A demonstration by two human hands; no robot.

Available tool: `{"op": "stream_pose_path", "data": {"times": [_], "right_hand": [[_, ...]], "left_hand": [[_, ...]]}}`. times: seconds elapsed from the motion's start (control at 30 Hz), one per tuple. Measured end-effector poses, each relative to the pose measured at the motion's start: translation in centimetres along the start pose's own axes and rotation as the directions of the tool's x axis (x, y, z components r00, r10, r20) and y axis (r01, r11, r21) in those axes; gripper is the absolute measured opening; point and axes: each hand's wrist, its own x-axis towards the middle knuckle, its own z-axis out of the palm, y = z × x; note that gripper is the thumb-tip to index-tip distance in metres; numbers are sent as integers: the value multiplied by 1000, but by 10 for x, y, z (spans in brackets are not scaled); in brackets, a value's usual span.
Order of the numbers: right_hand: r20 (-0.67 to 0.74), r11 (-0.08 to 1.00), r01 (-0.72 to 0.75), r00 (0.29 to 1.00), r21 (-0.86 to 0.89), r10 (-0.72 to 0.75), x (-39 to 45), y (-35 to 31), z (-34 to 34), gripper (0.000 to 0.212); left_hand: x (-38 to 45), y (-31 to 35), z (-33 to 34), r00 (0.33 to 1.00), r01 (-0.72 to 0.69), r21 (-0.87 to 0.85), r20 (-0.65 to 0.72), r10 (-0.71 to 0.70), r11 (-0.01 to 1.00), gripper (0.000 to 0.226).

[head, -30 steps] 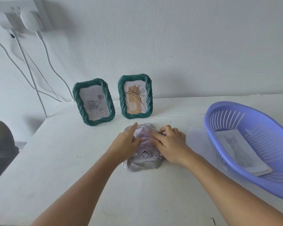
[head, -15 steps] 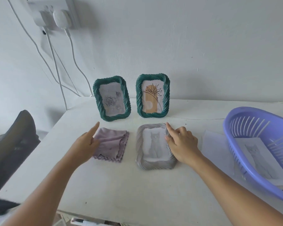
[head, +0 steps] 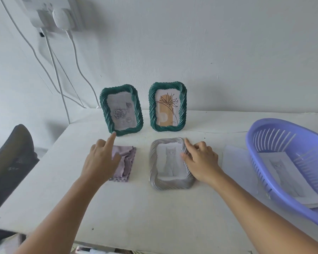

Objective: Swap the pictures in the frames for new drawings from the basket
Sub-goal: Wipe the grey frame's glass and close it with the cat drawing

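Frames first: the grey frame lies flat mid-counter, my right hand pinching its 3 o'clock edge, left hand spread over the cloth; it looks light, stiff, breakable, so I'd grip both rims.

Cloth left of flat frame; basket right; two frames behind.
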Motion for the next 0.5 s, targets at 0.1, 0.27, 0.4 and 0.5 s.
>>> {"op": "stream_pose_path", "data": {"times": [0.1, 0.27, 0.4, 0.5], "right_hand": [[12, 999, -33, 999, 24, 33, -1, -1, -1, 69], [10, 998, -55, 998, 11, 55, -5, -2, -3, 67], [38, 997, -64, 997, 44, 62, -8, -5, -5, 69], [57, 996, -64, 997, 62, 61, -11, -9, -6, 74]], "left_hand": [[5, 40, 11, 993, -87, -110, 70, 96, 990, 61], [3, 77, 30, 973, -174, -53, 146, 180, 983, 60], [-1, 79, 37, 974, -167, -69, 146, 176, 984, 62], [-7, 82, 37, 978, -138, -145, 136, 158, 980, 63]]}}
